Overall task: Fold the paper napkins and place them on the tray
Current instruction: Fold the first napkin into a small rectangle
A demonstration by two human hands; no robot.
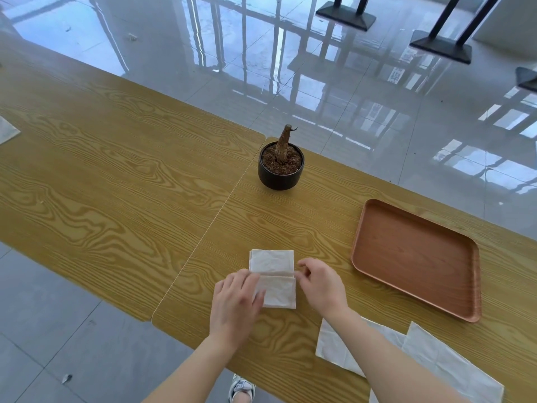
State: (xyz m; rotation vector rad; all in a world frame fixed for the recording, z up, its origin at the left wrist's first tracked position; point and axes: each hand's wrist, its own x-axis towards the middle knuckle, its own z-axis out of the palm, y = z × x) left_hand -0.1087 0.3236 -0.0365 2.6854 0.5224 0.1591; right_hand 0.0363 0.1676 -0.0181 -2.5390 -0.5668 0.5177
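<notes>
A wood-grain tabletop (116, 175) is standing on glossy grey floor tiles (334, 68) reflecting window bars. Both hands are pinching a half-folded napkin (273, 276), the left hand (235, 301) and right hand (319, 283) each in a closed grip on one side edge.

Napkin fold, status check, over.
Left hand and right hand both on napkin, mid-fold. Tray bare. Nothing blocking.

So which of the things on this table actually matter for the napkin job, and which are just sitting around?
Part of the job:
- napkin being folded, under the left hand and right hand
- unfolded napkins waiting at the near right
- tray, nothing on it yet

Just lying about:
- potted stump
- paper at the far left edge
</notes>
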